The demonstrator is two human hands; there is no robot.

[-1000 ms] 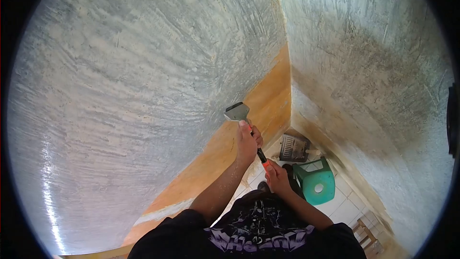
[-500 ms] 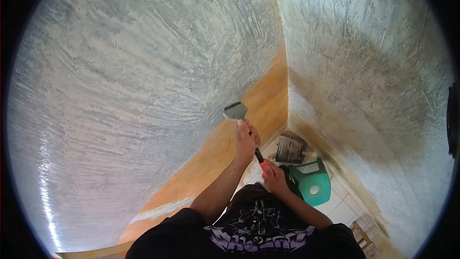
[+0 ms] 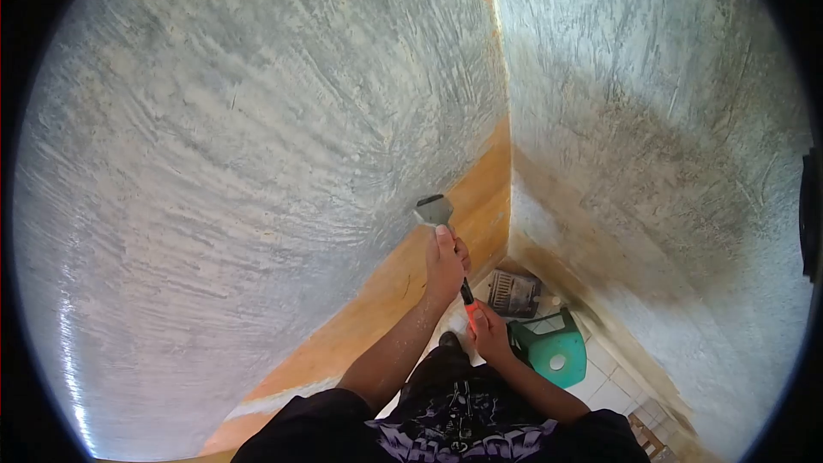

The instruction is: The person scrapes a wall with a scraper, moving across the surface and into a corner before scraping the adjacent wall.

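A long-handled scraper (image 3: 435,209) with a wide metal blade is held in both hands, its blade up close to the scratched grey wall (image 3: 257,163). My left hand (image 3: 444,264) wraps round the upper shaft just under the blade, thumb pointing up it. Lower down, my right hand (image 3: 489,331) grips the red and black handle (image 3: 470,304) near its end. Behind the blade and my left hand, an orange band (image 3: 476,189) of the wall shows below the rough grey surface.
A second grey wall (image 3: 634,163) meets the first at a corner on the right. On the tiled floor stand a green plastic stool (image 3: 561,347) and, nearer the corner, a dark slotted tray-like object (image 3: 513,293). Part of a wooden item (image 3: 647,437) shows at lower right.
The scraper and both hands sit slightly lower and the blade a little to the right in view. The camera view has shifted too, and my foot now shows. Both grips stay the same.
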